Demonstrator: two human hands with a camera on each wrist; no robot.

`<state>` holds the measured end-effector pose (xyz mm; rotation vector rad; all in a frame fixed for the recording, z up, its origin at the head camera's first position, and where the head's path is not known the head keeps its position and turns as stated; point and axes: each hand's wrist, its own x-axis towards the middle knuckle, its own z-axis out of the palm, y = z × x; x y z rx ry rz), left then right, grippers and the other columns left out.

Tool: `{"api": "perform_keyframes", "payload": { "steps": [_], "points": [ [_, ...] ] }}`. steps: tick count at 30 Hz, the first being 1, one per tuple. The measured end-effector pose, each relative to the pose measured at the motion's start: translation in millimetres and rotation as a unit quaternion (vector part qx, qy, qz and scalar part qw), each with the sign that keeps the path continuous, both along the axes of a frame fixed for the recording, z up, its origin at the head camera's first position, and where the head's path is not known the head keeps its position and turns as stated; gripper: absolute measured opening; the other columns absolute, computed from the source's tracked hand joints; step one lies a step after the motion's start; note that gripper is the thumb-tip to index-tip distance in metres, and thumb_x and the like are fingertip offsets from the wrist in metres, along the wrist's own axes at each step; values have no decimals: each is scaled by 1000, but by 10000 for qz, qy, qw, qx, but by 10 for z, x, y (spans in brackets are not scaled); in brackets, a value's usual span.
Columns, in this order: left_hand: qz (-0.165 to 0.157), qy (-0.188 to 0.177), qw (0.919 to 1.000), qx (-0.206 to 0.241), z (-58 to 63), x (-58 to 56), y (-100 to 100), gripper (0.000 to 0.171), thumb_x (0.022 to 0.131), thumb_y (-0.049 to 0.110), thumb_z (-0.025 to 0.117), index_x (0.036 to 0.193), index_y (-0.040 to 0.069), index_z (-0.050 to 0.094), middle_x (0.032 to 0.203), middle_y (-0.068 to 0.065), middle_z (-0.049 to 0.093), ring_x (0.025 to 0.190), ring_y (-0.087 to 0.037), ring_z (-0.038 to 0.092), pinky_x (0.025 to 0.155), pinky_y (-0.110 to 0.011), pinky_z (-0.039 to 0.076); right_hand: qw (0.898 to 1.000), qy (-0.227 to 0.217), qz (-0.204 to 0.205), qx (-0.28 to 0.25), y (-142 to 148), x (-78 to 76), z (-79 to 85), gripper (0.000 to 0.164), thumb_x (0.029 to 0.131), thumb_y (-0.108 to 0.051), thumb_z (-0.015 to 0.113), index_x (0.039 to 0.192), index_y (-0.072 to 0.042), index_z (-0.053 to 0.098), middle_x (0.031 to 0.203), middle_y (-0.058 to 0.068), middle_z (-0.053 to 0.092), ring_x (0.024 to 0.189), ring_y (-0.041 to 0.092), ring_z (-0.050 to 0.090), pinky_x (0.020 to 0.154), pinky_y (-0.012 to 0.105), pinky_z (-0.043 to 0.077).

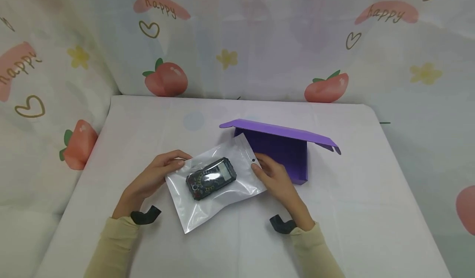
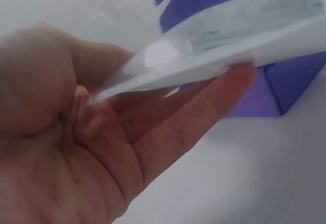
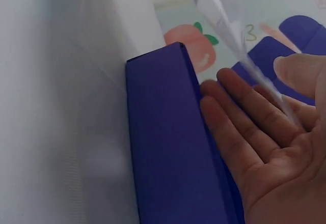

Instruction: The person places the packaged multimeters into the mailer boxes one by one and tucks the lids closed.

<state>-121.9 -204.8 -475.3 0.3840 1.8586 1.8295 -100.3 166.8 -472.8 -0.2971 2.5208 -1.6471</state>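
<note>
A clear-fronted, white-backed plastic zip bag (image 1: 243, 181) hangs tilted between both hands, above the table. Inside it lies a dark digital multimeter (image 1: 211, 179), its screen toward the upper right. My left hand (image 1: 157, 173) pinches the bag's left edge between thumb and fingers; in the left wrist view, the fingers (image 2: 178, 137) lie under the bag. At the zip end, near a small round hole, my right hand (image 1: 274, 177) holds the bag's right edge. Just behind that hand stands a purple cardboard box (image 1: 301, 162), lid raised; its inside is partly hidden by the bag and hand.
The raised lid (image 1: 282, 130) of the box spreads over its back with flaps at both ends. A white cloth (image 1: 363, 203) covers the table. Patterned fabric (image 1: 259, 38) with peaches and hearts hangs behind and at the sides. Each wrist wears a black strap mount (image 1: 146, 215).
</note>
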Motion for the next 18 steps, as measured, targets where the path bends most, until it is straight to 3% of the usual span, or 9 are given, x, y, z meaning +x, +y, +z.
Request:
{"api": "perform_keyframes", "payload": {
  "steps": [2,6,11,15,18],
  "points": [
    [-45,-109,9999,44,14,-32,94,26,110,17,51,131,10,64,122,-5,65,90,-15,74,72,-32,63,9998,-79,-142,-75,35,24,17,42,104,-17,65,141,2,59,134,27,68,118,39,72,95,37,61],
    [63,-389,9990,207,42,-87,293,27,109,18,52,131,10,65,120,-6,67,88,-15,74,72,-30,63,9979,-229,-473,-387,125,65,78,41,103,-12,64,140,5,59,130,30,69,102,18,74,79,20,59],
    [263,-799,9933,793,88,-131,546,31,111,22,48,135,10,64,126,-2,66,102,-11,71,82,-27,62,9883,-555,-1047,-962,263,122,106,40,102,-4,62,139,9,56,131,35,66,92,-2,69,76,15,57],
    [493,-1267,9794,1495,133,-128,747,32,113,23,41,135,11,61,122,2,68,105,-8,69,84,-26,61,9766,-770,-1660,-1132,379,165,114,43,102,-3,62,141,11,53,136,34,62,97,-5,66,80,12,56],
    [823,-1600,9650,1909,150,-105,902,31,112,19,38,137,9,54,120,4,66,104,-8,67,84,-23,59,9664,-809,-2093,-1254,461,175,116,45,102,-3,61,144,11,52,145,30,58,111,-5,62,88,8,52]
  ]
}}
